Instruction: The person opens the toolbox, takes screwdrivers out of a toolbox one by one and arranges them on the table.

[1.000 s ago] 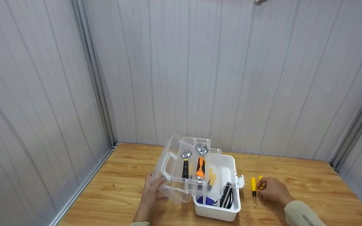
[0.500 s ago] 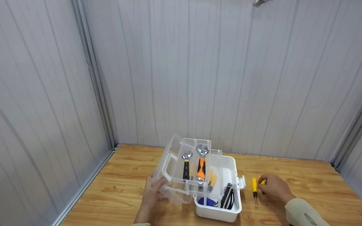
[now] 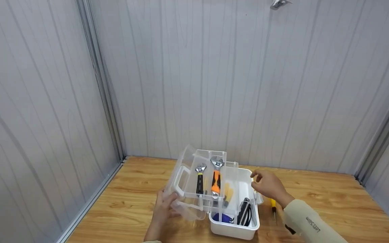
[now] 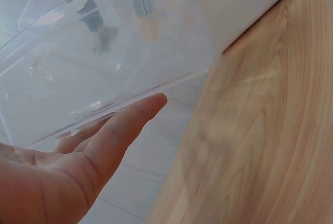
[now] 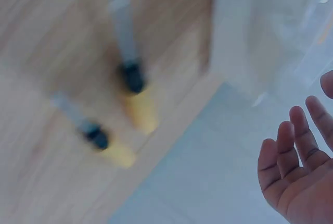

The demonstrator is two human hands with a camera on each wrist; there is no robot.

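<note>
A white toolbox point(image 3: 233, 232) stands with its clear lid point(image 3: 189, 155) swung out to the left and its trays raised. My left hand point(image 3: 162, 206) supports the lid from outside; in the left wrist view its fairly straight fingers point(image 4: 130, 125) lie against the clear plastic. Over the box's right rim, near the white latch point(image 3: 259, 197), hovers my right hand point(image 3: 268, 184), bent loosely and holding nothing. Two yellow-handled screwdrivers, one nearer the box point(image 5: 140, 112) and one farther off point(image 5: 119, 153), lie on the table, blurred. In the head view my forearm hides one of them.
In the upper tray lie a black adjustable wrench point(image 3: 200, 184) and an orange-handled one point(image 3: 216, 180). Yellow-handled tools point(image 3: 228, 194) show through the plastic. The box bottom holds a blue item point(image 3: 222, 217) and a black-and-grey tool point(image 3: 244, 211). Panel walls point(image 3: 181, 84) enclose the wooden table point(image 3: 127, 195).
My right hand has left the screwdrivers and moved left and up to the toolbox's right rim, with no screwdriver in it. The left hand and lid stay as they were.
</note>
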